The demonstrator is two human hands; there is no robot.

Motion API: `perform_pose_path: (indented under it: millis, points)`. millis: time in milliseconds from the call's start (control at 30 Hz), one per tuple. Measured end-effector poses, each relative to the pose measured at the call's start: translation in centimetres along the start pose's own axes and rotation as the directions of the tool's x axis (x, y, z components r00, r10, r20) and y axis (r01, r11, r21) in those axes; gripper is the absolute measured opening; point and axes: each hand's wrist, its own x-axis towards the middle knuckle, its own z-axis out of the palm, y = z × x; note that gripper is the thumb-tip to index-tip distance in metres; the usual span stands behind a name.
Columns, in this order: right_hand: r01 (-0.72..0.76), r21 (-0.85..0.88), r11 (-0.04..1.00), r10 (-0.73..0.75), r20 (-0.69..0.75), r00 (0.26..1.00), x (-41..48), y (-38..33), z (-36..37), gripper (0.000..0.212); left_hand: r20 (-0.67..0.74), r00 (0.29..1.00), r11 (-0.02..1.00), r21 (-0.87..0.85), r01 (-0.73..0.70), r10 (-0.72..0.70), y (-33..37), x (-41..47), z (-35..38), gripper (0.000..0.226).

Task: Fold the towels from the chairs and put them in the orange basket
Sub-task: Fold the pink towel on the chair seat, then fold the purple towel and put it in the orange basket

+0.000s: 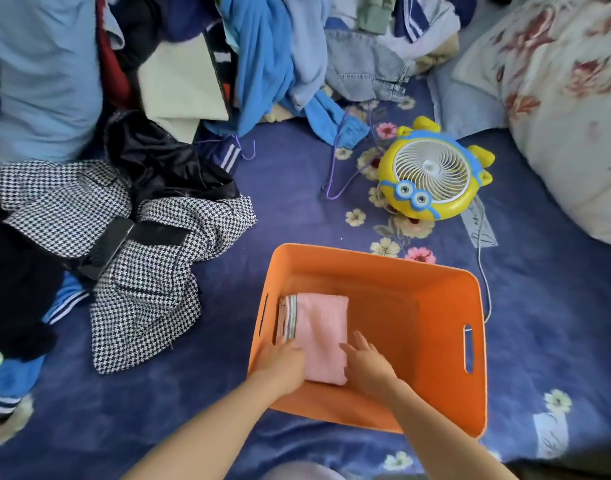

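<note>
Blue flowered bed sheet carries an orange basket. Inside the basket, against its left wall, lies a folded pink towel. The right hand touches the towel's right edge with straight fingers. The left hand rests on its near left corner; whether it grips, I cannot tell. Beyond the basket lies a yellow fan.

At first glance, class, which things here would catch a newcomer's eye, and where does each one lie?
The orange basket sits low and central on a blue floral sheet, with the left hand and right hand resting on a folded pink towel inside it. A yellow cartoon fan lies just beyond it, and a houndstooth garment sprawls to its left.
</note>
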Motion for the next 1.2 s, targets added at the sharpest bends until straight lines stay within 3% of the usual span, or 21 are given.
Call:
perform_pose_path:
  millis: [200, 433, 833, 1200]
  points:
    - [-0.024, -0.046, 0.999, 0.016, -0.183, 0.983, -5.1, 0.0, -4.5, 0.045, -0.188, 0.982, 0.993, -0.113, -0.029, 0.008, -0.6, -4.8, -3.7, 0.028]
    - [-0.106, -0.055, 0.993, 0.063, -0.514, 0.856, -12.6, 0.8, -10.7, 0.047, -0.447, 0.894, 0.989, -0.119, -0.086, 0.024, -0.9, -8.5, -10.2, 0.031]
    - [-0.200, 0.047, 0.979, 0.181, -0.660, 0.729, -22.1, 4.1, -8.4, 0.051, -0.591, 0.777, 0.969, 0.031, -0.247, 0.217, 4.6, -12.1, -13.2, 0.037]
    - [-0.274, 0.150, 0.950, 0.289, -0.755, 0.588, -34.5, 12.9, -2.9, 0.051, -0.681, 0.649, 0.923, 0.106, -0.371, 0.339, 17.0, -16.2, -12.5, 0.036]
